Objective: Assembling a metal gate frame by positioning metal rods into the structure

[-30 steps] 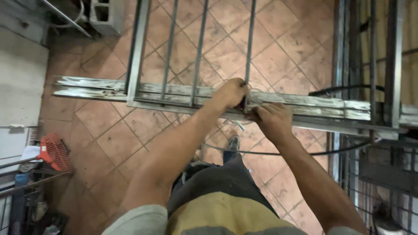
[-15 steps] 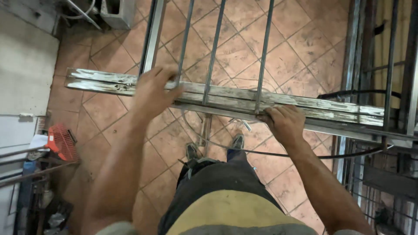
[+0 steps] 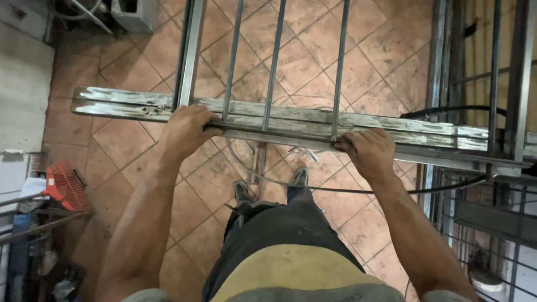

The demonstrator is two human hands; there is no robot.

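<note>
Metal grille frame (image 3: 268,67) lying across worn, paint-flecked beam (image 3: 391,126), bars running away from us over tiled floor (image 3: 363,50). We're gripping its near bottom rail with both hands, well apart: left hand (image 3: 187,128) curling shut near corner by side post, right hand (image 3: 369,151) clamping closed just under third bar. Black cable (image 3: 447,109) looping behind beam on right. Orange basket (image 3: 66,184) sitting down left.

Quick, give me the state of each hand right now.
Left hand: closed on the bottom rail of the metal grille.
Right hand: closed on the same rail, further right.
</note>
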